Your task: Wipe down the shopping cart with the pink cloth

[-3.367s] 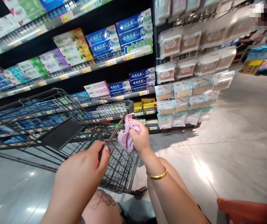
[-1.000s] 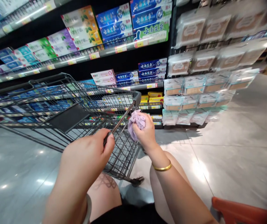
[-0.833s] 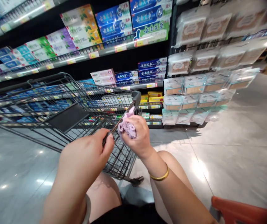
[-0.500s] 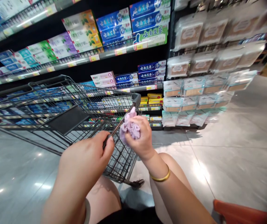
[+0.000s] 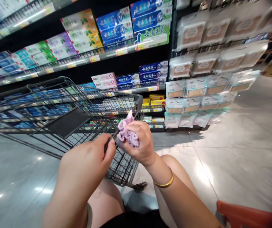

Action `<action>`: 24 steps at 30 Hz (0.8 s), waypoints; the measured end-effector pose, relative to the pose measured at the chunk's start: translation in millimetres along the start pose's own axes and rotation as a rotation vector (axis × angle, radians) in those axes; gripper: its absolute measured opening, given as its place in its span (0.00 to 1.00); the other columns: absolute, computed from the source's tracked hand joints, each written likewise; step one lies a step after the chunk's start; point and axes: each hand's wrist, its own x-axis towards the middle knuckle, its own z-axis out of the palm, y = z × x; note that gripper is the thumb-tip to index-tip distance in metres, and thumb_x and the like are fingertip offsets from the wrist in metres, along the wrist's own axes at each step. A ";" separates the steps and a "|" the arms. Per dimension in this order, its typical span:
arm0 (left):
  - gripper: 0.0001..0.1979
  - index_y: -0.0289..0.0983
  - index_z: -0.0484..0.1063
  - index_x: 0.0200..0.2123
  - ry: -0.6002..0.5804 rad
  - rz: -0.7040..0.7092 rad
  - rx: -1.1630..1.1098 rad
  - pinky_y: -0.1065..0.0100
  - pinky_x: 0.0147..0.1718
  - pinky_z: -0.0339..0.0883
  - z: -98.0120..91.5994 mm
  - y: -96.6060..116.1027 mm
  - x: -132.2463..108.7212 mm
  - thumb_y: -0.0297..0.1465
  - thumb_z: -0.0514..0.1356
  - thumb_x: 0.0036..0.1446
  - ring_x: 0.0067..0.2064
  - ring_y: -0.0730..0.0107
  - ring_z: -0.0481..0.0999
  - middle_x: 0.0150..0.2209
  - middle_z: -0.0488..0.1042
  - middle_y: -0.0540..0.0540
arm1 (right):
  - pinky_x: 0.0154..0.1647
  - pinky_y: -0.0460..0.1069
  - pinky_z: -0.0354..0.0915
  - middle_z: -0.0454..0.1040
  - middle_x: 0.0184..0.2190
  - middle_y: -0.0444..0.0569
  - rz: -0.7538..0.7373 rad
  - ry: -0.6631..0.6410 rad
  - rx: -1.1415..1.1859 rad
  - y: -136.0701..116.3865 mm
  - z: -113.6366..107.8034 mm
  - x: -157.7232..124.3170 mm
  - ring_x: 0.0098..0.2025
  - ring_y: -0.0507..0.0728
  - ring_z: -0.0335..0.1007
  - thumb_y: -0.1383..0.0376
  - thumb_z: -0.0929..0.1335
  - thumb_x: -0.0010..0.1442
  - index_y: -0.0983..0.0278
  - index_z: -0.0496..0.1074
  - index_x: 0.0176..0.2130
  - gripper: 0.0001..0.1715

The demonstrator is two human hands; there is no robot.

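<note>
A dark metal shopping cart (image 5: 69, 122) stands in front of my knees, its wire basket seen from the side. My left hand (image 5: 90, 155) is closed round the cart's rim, thumb and fingers wrapped over the bar. In my right hand (image 5: 139, 141) is a crumpled lilac cloth (image 5: 128, 134), pressed against the same rim just beyond my left hand. The cloth hides the part of the bar beneath it. A yellow bangle (image 5: 165, 182) circles my right wrist.
Shelves (image 5: 117, 53) of boxed goods rise behind the cart. Hanging packets (image 5: 193, 34) fill a rack at the right. A caster (image 5: 139, 186) rests on the tiled floor near my legs. An orange-red object (image 5: 245, 215) is at the lower right.
My right hand has slid a little down and left along the rim with the cloth, closer to my left hand. The left hand keeps its hold.
</note>
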 end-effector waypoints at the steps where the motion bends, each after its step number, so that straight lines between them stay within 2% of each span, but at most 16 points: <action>1: 0.23 0.43 0.74 0.50 0.004 0.000 -0.002 0.60 0.31 0.61 0.3 -0.2 0.1 0.42 0.43 0.70 0.38 0.53 0.82 0.39 0.83 0.44 | 0.54 0.60 0.69 0.76 0.46 0.52 0.022 0.003 -0.009 1.8 1.8 -1.6 0.51 0.62 0.73 0.62 0.71 0.56 0.59 0.72 0.50 0.21; 5: 0.24 0.43 0.74 0.50 0.008 0.002 -0.009 0.60 0.31 0.60 0.7 -0.1 0.3 0.43 0.41 0.70 0.37 0.52 0.82 0.37 0.83 0.44 | 0.53 0.61 0.69 0.76 0.47 0.53 0.140 0.101 -0.044 5.3 6.1 -5.5 0.51 0.63 0.73 0.64 0.70 0.55 0.59 0.71 0.51 0.22; 9: 0.23 0.43 0.74 0.48 0.019 0.013 -0.011 0.61 0.30 0.58 1.6 -0.2 0.3 0.43 0.42 0.69 0.36 0.52 0.82 0.36 0.82 0.45 | 0.53 0.59 0.69 0.76 0.46 0.50 -0.021 0.031 0.019 -11.4 5.8 -3.5 0.50 0.61 0.73 0.61 0.71 0.56 0.56 0.70 0.51 0.22; 11: 0.23 0.43 0.74 0.47 0.035 0.010 -0.009 0.61 0.29 0.57 2.0 -0.2 0.2 0.44 0.42 0.69 0.36 0.52 0.82 0.36 0.82 0.45 | 0.52 0.59 0.70 0.76 0.46 0.50 -0.049 0.013 0.035 -13.2 7.2 -4.1 0.49 0.60 0.74 0.60 0.71 0.57 0.56 0.70 0.51 0.22; 15: 0.24 0.44 0.74 0.46 0.036 0.000 -0.019 0.62 0.29 0.56 2.1 0.3 0.1 0.43 0.40 0.69 0.36 0.53 0.81 0.35 0.82 0.46 | 0.53 0.60 0.70 0.76 0.46 0.52 0.104 0.111 -0.015 -1.3 9.7 -7.2 0.51 0.62 0.73 0.63 0.70 0.56 0.58 0.71 0.51 0.21; 17: 0.25 0.44 0.74 0.45 0.038 -0.001 -0.029 0.62 0.29 0.55 2.5 -0.4 -0.2 0.44 0.39 0.69 0.35 0.54 0.81 0.35 0.82 0.46 | 0.54 0.60 0.70 0.76 0.46 0.52 0.127 0.130 -0.019 -2.6 8.3 -6.2 0.51 0.62 0.73 0.63 0.70 0.56 0.58 0.71 0.51 0.22; 22: 0.27 0.42 0.73 0.40 0.083 0.050 -0.032 0.63 0.28 0.51 4.2 -4.0 -1.9 0.44 0.36 0.69 0.33 0.54 0.79 0.32 0.80 0.44 | 0.52 0.59 0.69 0.76 0.47 0.50 -0.072 -0.009 0.056 -20.8 4.5 -1.8 0.50 0.61 0.73 0.60 0.71 0.56 0.56 0.70 0.52 0.23; 24: 0.28 0.42 0.72 0.38 0.084 0.038 -0.046 0.63 0.28 0.50 3.5 -3.6 -2.3 0.44 0.35 0.69 0.32 0.55 0.79 0.31 0.79 0.44 | 0.52 0.59 0.69 0.75 0.47 0.51 -0.043 0.013 0.030 -17.4 5.5 -2.9 0.50 0.61 0.73 0.60 0.71 0.57 0.57 0.70 0.52 0.23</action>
